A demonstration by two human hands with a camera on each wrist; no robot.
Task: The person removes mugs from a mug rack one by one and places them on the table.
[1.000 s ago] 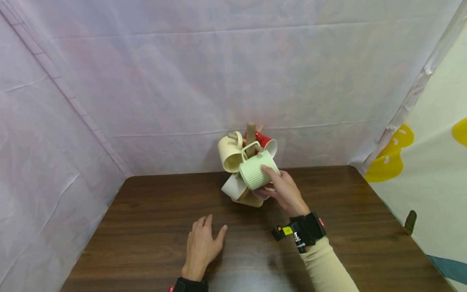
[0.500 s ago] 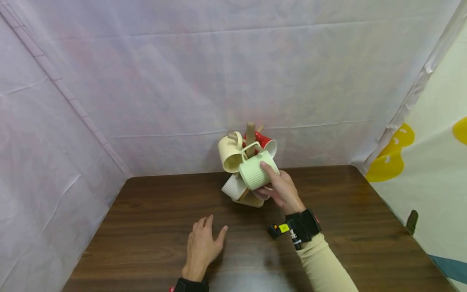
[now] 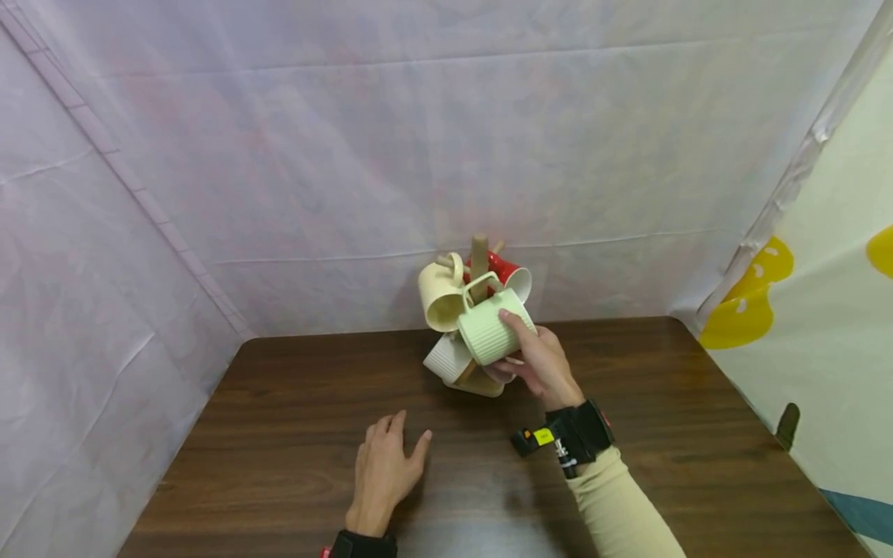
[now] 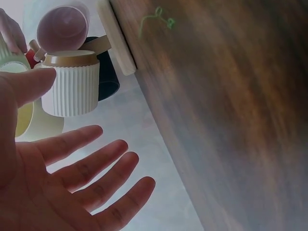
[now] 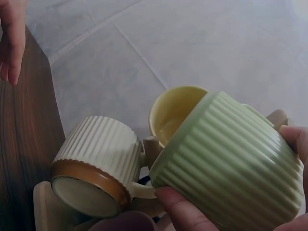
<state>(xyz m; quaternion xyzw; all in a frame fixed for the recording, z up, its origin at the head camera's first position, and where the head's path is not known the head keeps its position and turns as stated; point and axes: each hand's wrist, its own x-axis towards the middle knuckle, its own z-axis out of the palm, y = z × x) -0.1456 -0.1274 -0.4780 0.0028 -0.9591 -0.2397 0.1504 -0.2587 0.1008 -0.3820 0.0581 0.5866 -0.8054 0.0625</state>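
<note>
My right hand (image 3: 546,363) grips a light green ribbed mug (image 3: 484,329) by its body, thumb on the near side and fingers round the far side. The mug is tilted at the front of a wooden mug tree (image 3: 479,263), its handle up by a peg. Other mugs hang there: a cream mug (image 3: 438,293) at the upper left, a red mug (image 3: 497,267) behind, and a white ribbed mug (image 5: 103,144) with a brown band low down. My left hand (image 3: 385,473) is held over the table, fingers spread, holding nothing.
A pink mug (image 4: 62,29) and a dark mug (image 4: 108,79) also hang low on the tree, mostly hidden in the head view. The tree stands at the back edge of the brown wooden table (image 3: 279,434), close to a pale cloth wall (image 3: 335,170).
The right wrist has shifted slightly left and inward since one second ago, with the hand still on the green mug. Mug and left hand stay practically in place.
</note>
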